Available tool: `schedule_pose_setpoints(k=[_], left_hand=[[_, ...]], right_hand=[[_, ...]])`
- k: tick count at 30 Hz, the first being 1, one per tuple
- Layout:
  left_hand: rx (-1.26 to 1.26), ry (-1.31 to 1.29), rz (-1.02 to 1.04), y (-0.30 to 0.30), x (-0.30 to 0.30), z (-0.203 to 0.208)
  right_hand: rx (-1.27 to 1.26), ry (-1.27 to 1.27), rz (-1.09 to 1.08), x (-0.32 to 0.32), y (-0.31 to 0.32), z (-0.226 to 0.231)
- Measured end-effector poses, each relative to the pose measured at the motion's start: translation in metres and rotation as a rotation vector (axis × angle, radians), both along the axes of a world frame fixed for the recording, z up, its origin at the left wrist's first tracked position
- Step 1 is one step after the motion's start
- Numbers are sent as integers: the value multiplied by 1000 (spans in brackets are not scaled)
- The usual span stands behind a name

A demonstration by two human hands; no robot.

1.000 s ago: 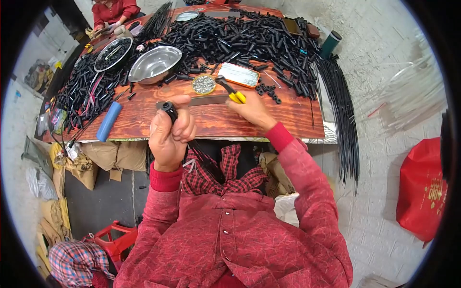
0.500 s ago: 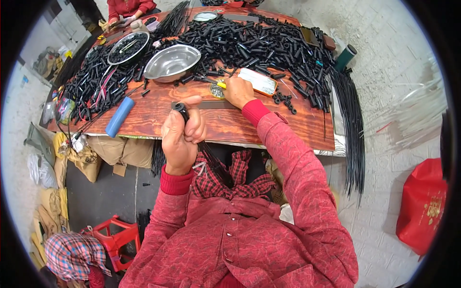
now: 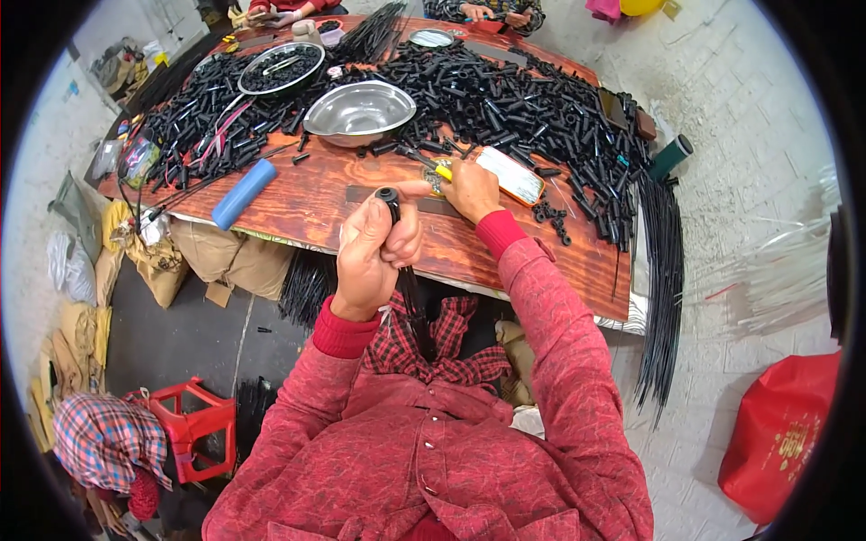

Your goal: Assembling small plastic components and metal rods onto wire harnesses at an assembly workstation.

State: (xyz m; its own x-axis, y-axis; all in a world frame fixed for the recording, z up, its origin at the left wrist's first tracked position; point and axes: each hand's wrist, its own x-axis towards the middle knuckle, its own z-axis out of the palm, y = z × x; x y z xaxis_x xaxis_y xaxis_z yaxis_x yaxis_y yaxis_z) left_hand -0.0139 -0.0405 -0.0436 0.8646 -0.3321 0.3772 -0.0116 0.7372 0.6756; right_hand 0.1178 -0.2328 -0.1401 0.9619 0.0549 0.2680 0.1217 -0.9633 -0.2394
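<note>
My left hand [image 3: 368,248] is closed around a short black tube [image 3: 389,197], held upright with its ringed end upward between thumb and fingers. Thin black strands hang below this hand. My right hand [image 3: 473,189] grips a yellow-handled tool [image 3: 443,172] with a dark shaft pointing to the far left; its tip is too small to make out. Under that tool lies a small round dish [image 3: 434,183] of tiny metallic pieces, partly hidden by my hand. Beside my right hand, a white tray with an orange rim [image 3: 511,175] holds thin pale pieces.
Heaped black tubes [image 3: 505,108] cover the far table. A metal bowl [image 3: 359,113], a bowl of black parts [image 3: 280,68] and a blue roll [image 3: 245,194] stand leftward. Black rods [image 3: 663,279] hang off the right edge. Two people work opposite; another sits near a red stool [image 3: 194,428].
The view has shifted, so the table sits differently in the picture. Both hands keep their grips; the right stays by the small dish. More of a second person's hands shows across the table.
</note>
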Motion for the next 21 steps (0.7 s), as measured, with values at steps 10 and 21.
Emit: schedule_pose_setpoints(k=[10, 21], left_hand=[[3, 2, -4, 0, 0, 0], [-6, 9, 18, -3, -1, 1]], right_hand=[[24, -62, 91, -2, 4, 2], [61, -105, 123, -5, 7, 3]])
